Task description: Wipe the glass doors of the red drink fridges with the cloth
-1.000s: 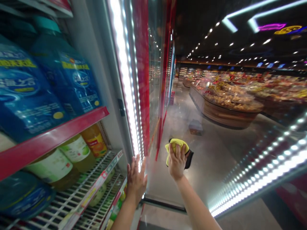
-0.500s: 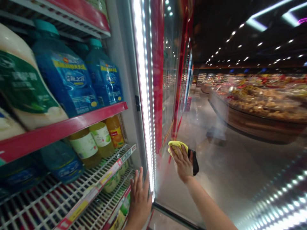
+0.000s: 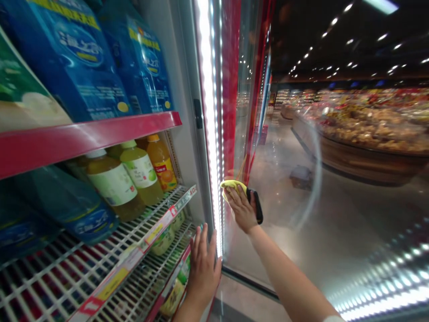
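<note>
My right hand (image 3: 241,209) presses a yellow cloth (image 3: 230,185) flat against the inside of an open glass fridge door (image 3: 301,188), close to its lit hinge-side edge. A dark reflection of the hand shows in the glass beside it. My left hand (image 3: 204,266) rests with fingers spread on the door's edge by the bright LED strip (image 3: 211,116), holding nothing. Misty wipe streaks curve across the glass to the right of the cloth.
The fridge at left holds blue bottles (image 3: 87,58) on a red shelf (image 3: 83,138), and yellow and orange juice bottles (image 3: 140,172) on a wire rack (image 3: 110,264). Through the glass lie a shop aisle and a produce display (image 3: 368,134).
My right hand has slid the cloth leftward along the glass toward the door's lit edge. My left hand stays on the door edge. The view has shifted lower and closer.
</note>
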The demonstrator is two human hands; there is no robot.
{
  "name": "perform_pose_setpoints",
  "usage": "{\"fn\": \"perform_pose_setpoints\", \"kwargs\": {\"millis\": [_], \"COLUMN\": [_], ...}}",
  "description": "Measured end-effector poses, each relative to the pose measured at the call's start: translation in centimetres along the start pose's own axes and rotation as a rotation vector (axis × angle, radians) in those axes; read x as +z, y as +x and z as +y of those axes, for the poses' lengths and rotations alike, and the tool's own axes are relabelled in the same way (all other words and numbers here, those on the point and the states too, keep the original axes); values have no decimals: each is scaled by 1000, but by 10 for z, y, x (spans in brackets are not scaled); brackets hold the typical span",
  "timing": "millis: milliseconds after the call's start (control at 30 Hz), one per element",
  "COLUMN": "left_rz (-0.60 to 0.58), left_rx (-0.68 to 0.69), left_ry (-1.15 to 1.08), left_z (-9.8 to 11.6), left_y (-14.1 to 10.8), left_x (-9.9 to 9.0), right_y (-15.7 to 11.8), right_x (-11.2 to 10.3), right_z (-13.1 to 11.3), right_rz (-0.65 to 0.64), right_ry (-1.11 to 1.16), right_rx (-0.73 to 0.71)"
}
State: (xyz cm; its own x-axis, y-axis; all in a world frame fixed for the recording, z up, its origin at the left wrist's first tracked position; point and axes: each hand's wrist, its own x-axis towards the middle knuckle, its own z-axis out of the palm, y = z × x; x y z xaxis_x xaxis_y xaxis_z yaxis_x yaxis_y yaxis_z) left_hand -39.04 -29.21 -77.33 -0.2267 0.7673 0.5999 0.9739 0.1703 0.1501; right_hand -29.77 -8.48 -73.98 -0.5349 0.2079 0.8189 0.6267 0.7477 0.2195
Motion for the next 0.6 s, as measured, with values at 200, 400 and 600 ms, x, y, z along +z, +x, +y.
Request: {"fn": "perform_pose_setpoints", "kwargs": {"millis": [200,400,600], "left_rz": [-39,-50,-22], "left_rx": [36,71,86], "left_ry": [-16,-36,-72], "left_z": [-9,-21,-13], "left_y": [5,15,34], "left_x": [18,22,33], "right_y": [-41,-14,-8], "right_x": [31,-18,-19], "right_z": [6,53,40], "right_rz": [-50,-171,-118], "right_ry": [113,124,50], "right_rx": [-422,-337,-218]}}
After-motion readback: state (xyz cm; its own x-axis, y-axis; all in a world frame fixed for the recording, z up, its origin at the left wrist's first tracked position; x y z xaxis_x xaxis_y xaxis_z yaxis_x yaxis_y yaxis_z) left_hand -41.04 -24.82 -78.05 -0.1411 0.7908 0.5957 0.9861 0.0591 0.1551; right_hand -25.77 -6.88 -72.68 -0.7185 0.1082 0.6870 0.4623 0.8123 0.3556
